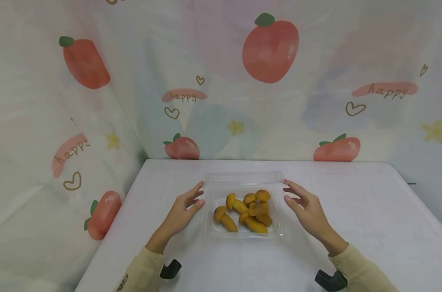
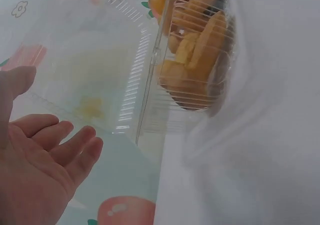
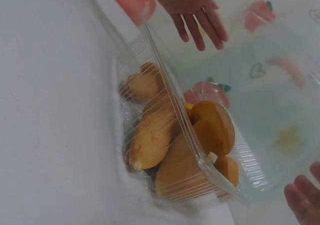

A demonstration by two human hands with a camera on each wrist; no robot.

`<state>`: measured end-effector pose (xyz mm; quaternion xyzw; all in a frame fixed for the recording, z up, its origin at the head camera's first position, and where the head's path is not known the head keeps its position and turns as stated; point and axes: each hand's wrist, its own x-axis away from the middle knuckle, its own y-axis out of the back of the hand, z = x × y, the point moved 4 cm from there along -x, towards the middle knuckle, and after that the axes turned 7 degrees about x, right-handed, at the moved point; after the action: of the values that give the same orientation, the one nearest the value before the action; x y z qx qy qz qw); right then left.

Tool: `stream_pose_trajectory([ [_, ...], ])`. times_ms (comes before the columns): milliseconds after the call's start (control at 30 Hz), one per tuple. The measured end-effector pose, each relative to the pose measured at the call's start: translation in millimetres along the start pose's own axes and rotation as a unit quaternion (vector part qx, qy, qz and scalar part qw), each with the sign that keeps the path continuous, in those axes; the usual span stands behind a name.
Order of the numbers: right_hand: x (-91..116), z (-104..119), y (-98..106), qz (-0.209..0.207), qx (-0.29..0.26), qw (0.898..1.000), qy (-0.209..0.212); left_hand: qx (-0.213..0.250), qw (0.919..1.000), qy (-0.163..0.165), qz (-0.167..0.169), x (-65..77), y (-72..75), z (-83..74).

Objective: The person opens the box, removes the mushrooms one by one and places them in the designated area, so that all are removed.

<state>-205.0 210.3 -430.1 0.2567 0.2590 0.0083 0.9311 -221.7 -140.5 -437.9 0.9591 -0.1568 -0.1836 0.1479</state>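
A clear plastic clamshell box [image 1: 243, 235] sits on the table with its transparent lid [image 1: 244, 177] raised at the far side. Several yellow-brown mushrooms [image 1: 226, 219] lie inside, some piled over each other at the right; the right wrist view shows the mushrooms [image 3: 152, 137] through the ribbed wall. My left hand [image 1: 179, 211] is beside the box's left side, fingers extended near the lid's edge. On the other side, my right hand [image 1: 307, 211] reaches toward the lid's right edge with fingers spread and loosely bent. Whether any fingertip touches the lid, I cannot tell.
A white cloth covers the table [image 1: 352, 202]. Behind and to the left hangs a printed curtain [image 1: 221, 48] with peach shapes, hearts and lettering. Black curved pieces [image 1: 171, 269] stick out beside both beige sleeves [image 1: 142, 269].
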Motion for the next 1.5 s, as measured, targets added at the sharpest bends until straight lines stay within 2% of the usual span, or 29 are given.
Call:
stream_pose_trajectory([
  [233, -6.5, -4.4, -4.7, 0.019, -0.005, 1.000, -0.018, 0.021, 0.9997, 0.016, 0.004, -9.6, 5.8, 2.5],
  [400, -12.6, -7.2, -8.0, 0.030, -0.003, 0.999, -0.029, 0.042, 0.9990, 0.009, 0.012, -16.1, 7.3, 5.5],
  [600, -20.3, -13.4, -12.7, 0.063, 0.005, 0.997, -0.042, 0.064, 0.9976, 0.005, 0.028, -22.2, 8.6, 9.6],
  [833, -25.7, -16.0, -13.7, 0.078, 0.026, 0.995, -0.058, 0.065, 0.9971, 0.011, 0.038, -29.8, 8.0, 14.1],
  [1033, -28.9, -17.8, -12.2, 0.082, 0.020, 0.994, -0.066, 0.068, 0.9972, 0.008, 0.030, -35.1, 7.2, 15.0],
  [1400, -35.7, -23.4, -12.7, 0.093, -0.028, 0.992, -0.081, 0.067, 0.9976, 0.014, 0.013, -42.1, 8.9, 16.6],
  [1500, -37.7, -25.3, -12.0, 0.096, -0.020, 0.991, -0.091, 0.066, 0.9977, 0.012, 0.011, -44.8, 9.2, 16.2],
])
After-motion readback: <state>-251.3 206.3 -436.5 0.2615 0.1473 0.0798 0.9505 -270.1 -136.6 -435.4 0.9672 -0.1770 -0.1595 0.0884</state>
